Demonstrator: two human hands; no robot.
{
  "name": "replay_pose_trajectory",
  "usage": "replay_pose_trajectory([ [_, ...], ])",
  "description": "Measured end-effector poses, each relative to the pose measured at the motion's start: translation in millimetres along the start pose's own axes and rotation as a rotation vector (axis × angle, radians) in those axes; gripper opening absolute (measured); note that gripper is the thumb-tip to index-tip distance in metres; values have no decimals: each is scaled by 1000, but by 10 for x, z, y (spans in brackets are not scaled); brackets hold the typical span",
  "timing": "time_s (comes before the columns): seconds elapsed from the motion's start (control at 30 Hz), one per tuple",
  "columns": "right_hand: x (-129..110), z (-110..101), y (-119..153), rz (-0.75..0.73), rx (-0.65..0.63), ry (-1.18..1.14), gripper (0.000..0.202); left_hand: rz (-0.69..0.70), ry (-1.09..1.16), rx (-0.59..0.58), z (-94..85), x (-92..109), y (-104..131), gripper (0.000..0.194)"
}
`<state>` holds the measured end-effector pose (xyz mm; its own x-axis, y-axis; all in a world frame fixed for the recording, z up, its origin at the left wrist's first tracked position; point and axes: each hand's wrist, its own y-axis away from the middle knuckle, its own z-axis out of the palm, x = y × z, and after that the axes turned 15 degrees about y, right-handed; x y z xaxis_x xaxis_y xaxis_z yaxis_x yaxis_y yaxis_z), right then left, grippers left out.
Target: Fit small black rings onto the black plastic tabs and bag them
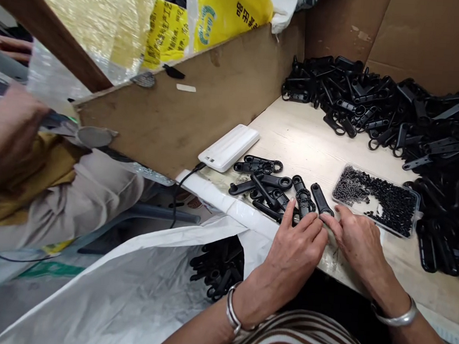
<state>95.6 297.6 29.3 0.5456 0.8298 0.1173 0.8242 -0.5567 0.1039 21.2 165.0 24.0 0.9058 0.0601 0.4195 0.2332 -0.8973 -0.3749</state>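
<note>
My left hand (297,246) is at the table's front edge, its index finger reaching forward beside a black plastic lever with a ringed end (303,198). Its other fingers curl together, and what they hold is hidden. My right hand (361,243) is closed, thumb and fingertips at the near end of another black plastic lever (320,196), close to my left fingertips. Several loose levers (266,188) lie just left of my hands. Behind my right hand sits a clear plastic box (417,200) of tiny black parts.
A large heap of black levers (381,110) covers the back and right. Left stand a white power bank (229,146) with a cable and a brown board wall (203,101). Below the edge, a white sack (137,286) holds more levers. Another person's hand (8,123) is far left.
</note>
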Motion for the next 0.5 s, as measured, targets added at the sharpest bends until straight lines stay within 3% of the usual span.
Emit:
replay_pose_trajectory([
  [0.1, -53, -33, -35, 5, -24, 43, 26, -37, 8, -17, -3, -52, 12, 14],
  [0.27, 53, 71, 72, -23, 96, -80, 17, -53, 51, -12, -5, -124, 34, 15],
  [0.37, 160, 145, 214, -51, 246, -102, 15, -12, 89, 43, -26, -152, 50, 16],
  [0.5, 325, 195, 415, -94, 470, 68, 7, 34, 147, 216, -53, -141, 25, 15],
])
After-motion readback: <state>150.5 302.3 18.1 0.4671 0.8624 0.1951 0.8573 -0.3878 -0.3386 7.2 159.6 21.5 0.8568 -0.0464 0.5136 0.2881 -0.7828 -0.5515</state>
